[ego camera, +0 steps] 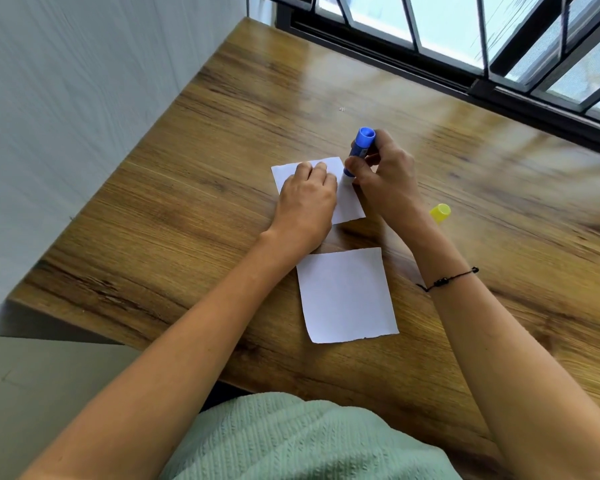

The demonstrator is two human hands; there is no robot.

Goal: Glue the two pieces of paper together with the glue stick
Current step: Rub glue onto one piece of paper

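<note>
I have the glue stick (358, 152) clamped in my right hand (388, 178), fingers wrapped round the blue barrel, its tip down on the far sheet of paper (350, 199) near that sheet's upper right edge. My left hand (307, 202) lies flat on the same sheet, fingers together and pressing it to the wooden table (187, 202); it grips nothing. The yellow cap (440, 213) is off and sits on the table at about three o'clock from my right hand, so uncapping is done. I judge I am in the gluing stroke itself; how much glue is laid I cannot tell. The second sheet (347, 294) lies bare at six o'clock from the first, just apart from it. Joining and pressing the two is left.
</note>
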